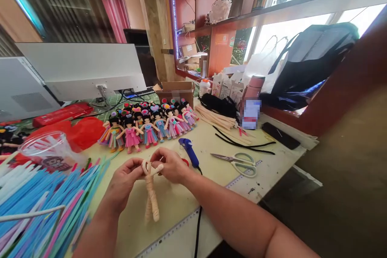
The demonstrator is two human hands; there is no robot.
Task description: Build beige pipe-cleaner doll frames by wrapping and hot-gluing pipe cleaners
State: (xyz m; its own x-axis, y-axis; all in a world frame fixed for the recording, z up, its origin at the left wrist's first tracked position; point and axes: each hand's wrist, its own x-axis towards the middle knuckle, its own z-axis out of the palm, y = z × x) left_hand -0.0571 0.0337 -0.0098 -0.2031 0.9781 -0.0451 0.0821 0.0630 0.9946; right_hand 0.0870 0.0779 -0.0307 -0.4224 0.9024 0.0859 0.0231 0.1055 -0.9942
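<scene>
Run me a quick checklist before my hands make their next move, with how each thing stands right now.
1. Cream figure steadied: ok; the left hand and right hand both have fingers at its top.
2. Wrapping tight at every end: cannot tell from this view.
3. Scissors visible and away from the fingers: ok; they lie on the table to the right.
4. Blue corded tool cool: cannot tell; it lies just beyond the right hand.
5. Black cord free of the arm: not ok; it passes beneath the right forearm.
6. Dolls out of the way: ok; grouped beyond both hands.
</scene>
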